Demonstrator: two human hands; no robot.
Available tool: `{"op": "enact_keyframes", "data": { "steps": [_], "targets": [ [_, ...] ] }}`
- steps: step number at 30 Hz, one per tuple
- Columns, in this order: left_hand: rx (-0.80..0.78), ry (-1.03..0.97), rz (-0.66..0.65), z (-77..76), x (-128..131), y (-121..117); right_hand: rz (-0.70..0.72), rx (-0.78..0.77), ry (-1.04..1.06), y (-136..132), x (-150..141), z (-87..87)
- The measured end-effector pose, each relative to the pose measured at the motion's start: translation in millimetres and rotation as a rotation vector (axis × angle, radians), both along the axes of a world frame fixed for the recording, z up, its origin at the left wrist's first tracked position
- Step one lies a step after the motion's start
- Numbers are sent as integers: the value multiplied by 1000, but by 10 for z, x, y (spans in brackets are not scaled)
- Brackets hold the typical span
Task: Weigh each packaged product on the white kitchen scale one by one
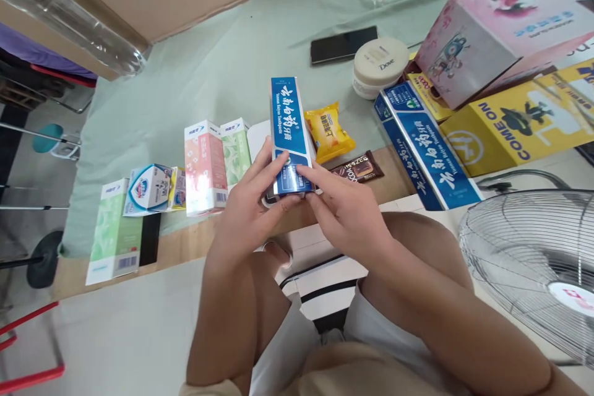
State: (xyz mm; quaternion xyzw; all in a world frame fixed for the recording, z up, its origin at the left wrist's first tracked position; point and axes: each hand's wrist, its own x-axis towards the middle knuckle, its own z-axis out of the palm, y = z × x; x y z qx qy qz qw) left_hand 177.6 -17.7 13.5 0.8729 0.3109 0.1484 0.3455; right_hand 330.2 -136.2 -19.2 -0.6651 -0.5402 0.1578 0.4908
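Observation:
A blue and white toothpaste box (pixel 288 114) stands out lengthwise in front of me, held near its close end by both hands. My left hand (pixel 248 204) grips its left side, fingers over the top and thumb below. From the right, my right hand (pixel 346 207) closes on the same end. Under the box is a whitish flat thing (pixel 258 139), mostly hidden. Just right of it lie a yellow packet (pixel 330 130) and a brown cocoa snack packet (pixel 357 168). A pink box (pixel 205 167) and a green box (pixel 236 148) stand left of my hands.
Farther left are a soap box (pixel 148 189) and another green box (pixel 115 229). To the right stand a Dove jar (pixel 380 68), a second toothpaste box (pixel 427 142), yellow boxes (pixel 515 124) and a pink carton (pixel 501 31). A phone (pixel 344 45) lies behind; a fan (pixel 533 272) is at right.

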Motion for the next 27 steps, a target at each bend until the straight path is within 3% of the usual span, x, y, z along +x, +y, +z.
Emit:
{"op": "enact_keyframes", "data": {
  "steps": [6,10,13,16,18,22,27],
  "targets": [
    [173,-250,-8,93,344,-542,-171,200,13,-370,107,270],
    [371,-444,-32,116,546,-788,-172,352,205,-467,163,320],
    [414,-475,-71,126,643,-876,-272,442,250,-454,212,341],
    [377,-437,-88,116,731,-950,-384,403,277,-552,292,364],
    [339,-450,-190,71,808,-1009,-459,368,314,-727,357,349],
    [169,-475,-398,-133,1017,-1147,-687,280,318,-1187,475,236],
    [-12,-424,-422,-396,1193,-1243,-834,232,322,-1491,531,17]
  ]
}}
